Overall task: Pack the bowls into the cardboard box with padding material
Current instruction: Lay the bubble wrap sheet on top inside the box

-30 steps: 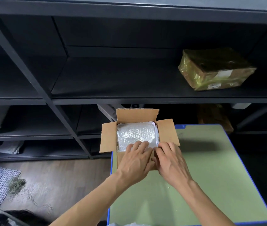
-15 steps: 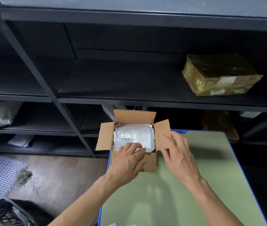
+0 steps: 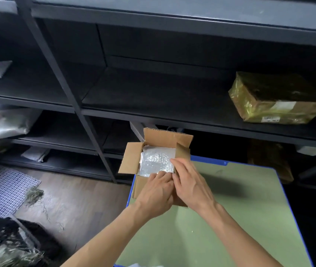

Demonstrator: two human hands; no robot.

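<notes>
Centre frame: bubble wrap (image 3: 156, 160) tops the cardboard box (image 3: 139, 186); bowls unseen, probably packed beneath. Left grip (image 3: 153, 191) and right grip (image 3: 190, 182), fingers flat, press its near edge; flaps not yet closed.

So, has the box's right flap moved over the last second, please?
Yes. The right flap, splayed outward before, now stands tipped inward toward the bubble wrap, with the right hand against it.

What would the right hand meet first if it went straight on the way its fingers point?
Probably the bubble wrap filling the open cardboard box: the right hand points up-left over it. Height above it is unclear.
</notes>
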